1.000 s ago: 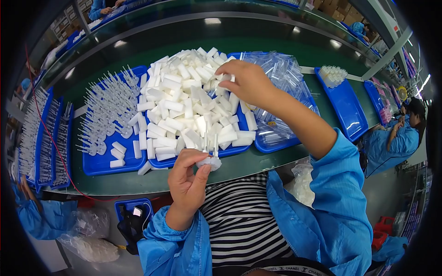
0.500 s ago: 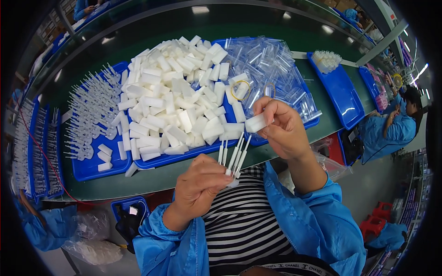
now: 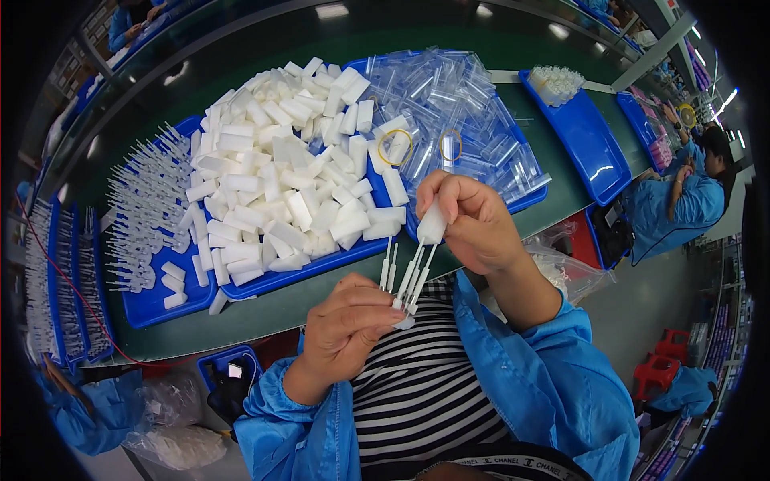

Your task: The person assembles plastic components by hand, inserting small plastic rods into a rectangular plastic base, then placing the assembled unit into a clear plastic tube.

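Note:
My left hand (image 3: 341, 333) pinches the base of a white plastic part with several thin upright rods (image 3: 415, 280). Between the thumb and fingers of my right hand (image 3: 475, 228) is a white foam block (image 3: 432, 223), its lower end at the tips of some of the rods. Whether the rods enter the foam I cannot tell. Behind my hands, a heap of white foam blocks (image 3: 301, 210) overfills a blue tray. Similar rodded parts (image 3: 148, 200) stand massed to its left.
Clear plastic sleeves (image 3: 449, 92) fill a blue tray at the back, with two yellow rubber bands (image 3: 395, 149) near its left side. A long blue tray (image 3: 581, 144) on the right holds small clear pieces at its far end. A co-worker in blue (image 3: 682, 188) sits at right.
My right hand has moved slightly left and turned the foam block from sideways to upright, onto the rod tips. My left hand keeps its hold; the whole view has shifted a little.

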{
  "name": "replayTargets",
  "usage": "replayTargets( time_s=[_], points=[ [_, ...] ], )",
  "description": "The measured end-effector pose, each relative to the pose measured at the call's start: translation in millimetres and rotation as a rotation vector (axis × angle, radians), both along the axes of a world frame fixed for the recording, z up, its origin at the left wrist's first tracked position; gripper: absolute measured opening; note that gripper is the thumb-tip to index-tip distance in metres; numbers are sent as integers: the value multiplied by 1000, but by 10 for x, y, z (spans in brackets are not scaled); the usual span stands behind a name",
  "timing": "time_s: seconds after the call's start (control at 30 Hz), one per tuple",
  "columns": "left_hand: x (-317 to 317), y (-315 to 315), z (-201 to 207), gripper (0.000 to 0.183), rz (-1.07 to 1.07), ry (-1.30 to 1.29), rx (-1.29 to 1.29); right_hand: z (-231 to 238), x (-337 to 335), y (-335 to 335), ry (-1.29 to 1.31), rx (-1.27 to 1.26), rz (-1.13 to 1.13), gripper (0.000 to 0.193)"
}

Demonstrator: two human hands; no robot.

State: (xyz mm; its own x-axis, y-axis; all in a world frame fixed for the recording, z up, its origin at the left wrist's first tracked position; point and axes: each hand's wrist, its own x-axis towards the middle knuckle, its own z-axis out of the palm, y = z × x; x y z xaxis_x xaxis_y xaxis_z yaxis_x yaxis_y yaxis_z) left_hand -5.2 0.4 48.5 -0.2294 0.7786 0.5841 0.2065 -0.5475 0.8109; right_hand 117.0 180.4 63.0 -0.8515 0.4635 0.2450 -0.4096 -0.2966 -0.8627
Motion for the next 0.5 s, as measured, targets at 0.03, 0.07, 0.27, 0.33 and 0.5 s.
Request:
replayTargets(
  time_s=[0.03, 0.07, 0.27, 0.33, 0.5],
  points=[
    [-1, -1, -1, 15, -4, -2, -10, 1, -3, -1, -1, -2, -3, 14],
    [-3, -3, -3, 15, -7, -5, -20, 7, -5, -5, -8, 34, -7, 13],
    [-18, 39, -34, 15, 7, 15, -45, 72, 38, 5, -34, 383, -13, 9],
    [-32, 36, -38, 15, 10, 18, -50, 114, 62, -3, -24, 454, 6, 16],
    [-48, 47, -53, 16, 24, 71, -47, 180, 103, -55, -172, 119, 7, 17]
  ],
)
